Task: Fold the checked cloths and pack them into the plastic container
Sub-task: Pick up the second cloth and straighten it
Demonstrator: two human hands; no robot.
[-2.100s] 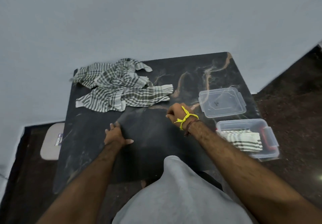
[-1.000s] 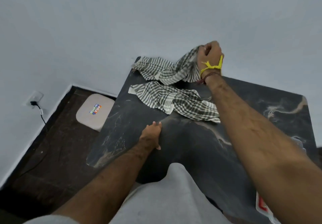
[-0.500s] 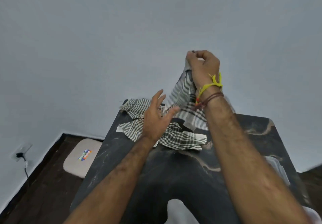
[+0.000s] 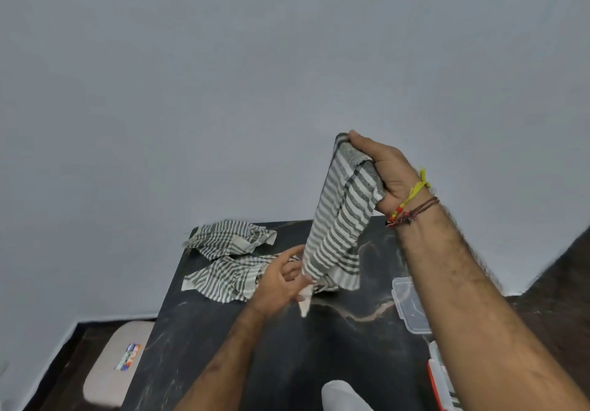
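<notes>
Counting three checked cloths, two hands

Green-and-white checked cloth lifted over a black marbled table

The right hand grips its top edge; the left hand pinches a lower corner. Two more checked cloths lie behind, a clear plastic lid at right.

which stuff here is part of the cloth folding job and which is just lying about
Part of the job:
- lifted checked cloth, gripped by right hand, lower corner pinched by left hand
- two checked cloths on the table
- clear lid

Lying about:
- beige pad on the floor
</notes>
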